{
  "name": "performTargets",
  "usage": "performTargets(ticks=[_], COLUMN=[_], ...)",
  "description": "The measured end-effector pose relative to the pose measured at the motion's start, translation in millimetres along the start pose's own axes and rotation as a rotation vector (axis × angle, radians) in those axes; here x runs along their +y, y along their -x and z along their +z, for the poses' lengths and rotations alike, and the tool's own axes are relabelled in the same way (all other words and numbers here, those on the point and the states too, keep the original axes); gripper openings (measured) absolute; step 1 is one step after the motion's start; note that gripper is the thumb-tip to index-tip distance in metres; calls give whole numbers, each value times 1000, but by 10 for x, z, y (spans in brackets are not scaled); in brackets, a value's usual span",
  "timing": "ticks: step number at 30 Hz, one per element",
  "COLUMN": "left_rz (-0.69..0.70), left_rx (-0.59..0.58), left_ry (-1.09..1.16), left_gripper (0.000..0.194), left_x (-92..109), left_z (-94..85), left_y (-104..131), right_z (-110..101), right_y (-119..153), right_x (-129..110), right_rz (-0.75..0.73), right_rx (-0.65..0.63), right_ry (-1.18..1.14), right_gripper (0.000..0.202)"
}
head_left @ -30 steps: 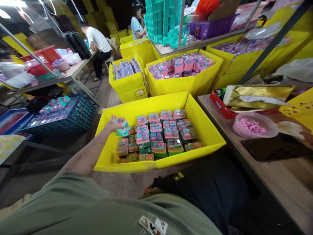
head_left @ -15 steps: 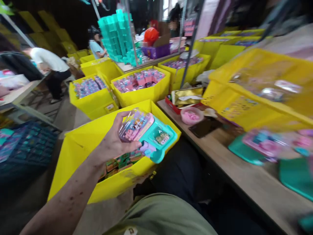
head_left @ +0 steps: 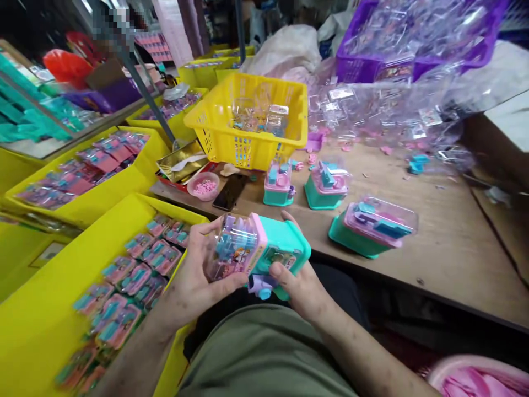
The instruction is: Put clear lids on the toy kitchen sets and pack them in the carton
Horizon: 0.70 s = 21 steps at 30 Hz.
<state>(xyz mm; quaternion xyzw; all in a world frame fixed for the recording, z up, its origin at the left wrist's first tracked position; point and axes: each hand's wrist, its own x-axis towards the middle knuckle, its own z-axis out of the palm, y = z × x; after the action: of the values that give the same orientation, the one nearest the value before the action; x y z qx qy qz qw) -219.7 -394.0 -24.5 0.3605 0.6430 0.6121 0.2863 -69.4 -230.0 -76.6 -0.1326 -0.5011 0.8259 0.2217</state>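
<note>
A toy playset (head_left: 257, 248) with a teal base, a pink rim and a clear plastic cover lies tilted on its side above my lap. My left hand (head_left: 192, 275) is wrapped round the clear cover end. Around the teal base end my right hand (head_left: 301, 284) is closed, its thumb on the printed front. A small purple and blue piece (head_left: 262, 286) sticks out at the toy's lower edge. Similar toys stand on the table: one (head_left: 279, 184) near the yellow basket, another (head_left: 326, 184) beside it, and a third (head_left: 374, 229) nearer me.
At my left, a yellow bin (head_left: 37, 309) holds rows of such toys. On the wooden table (head_left: 446, 264) are a yellow basket (head_left: 248, 149), a pink bowl of small pieces (head_left: 203, 187), a dark phone (head_left: 229, 192) and clear covers. A purple basket (head_left: 343, 69) stands behind.
The view has swung right toward the table. The toy, held above the yellow bin by my left hand alone, is now over my lap, and my right hand has taken hold too.
</note>
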Motion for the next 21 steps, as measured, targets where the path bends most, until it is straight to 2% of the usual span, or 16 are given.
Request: performTargets(ticks=[3, 9, 12, 17, 18, 21], left_rz=[7, -8, -13, -65, -76, -32], left_rx=[18, 10, -2, -181, -166, -15], left_ry=[-92, -284, -179, 200, 203, 54], left_gripper=[87, 101, 101, 98, 99, 103], left_x=[-91, -189, -122, -9, -15, -52], left_z=[36, 36, 26, 73, 98, 171], left_y=[39, 105, 46, -94, -106, -75], right_z=[-25, -33, 28, 155, 166, 156], right_y=[42, 47, 24, -94, -126, -155], right_x=[-8, 128, 124, 33, 24, 36], right_rz=[6, -2, -12, 0, 9, 12], right_rx=[11, 4, 51, 226, 258, 292], right_ry=[-43, -155, -205, -336, -325, -195], right_gripper=[132, 125, 123, 112, 108, 100])
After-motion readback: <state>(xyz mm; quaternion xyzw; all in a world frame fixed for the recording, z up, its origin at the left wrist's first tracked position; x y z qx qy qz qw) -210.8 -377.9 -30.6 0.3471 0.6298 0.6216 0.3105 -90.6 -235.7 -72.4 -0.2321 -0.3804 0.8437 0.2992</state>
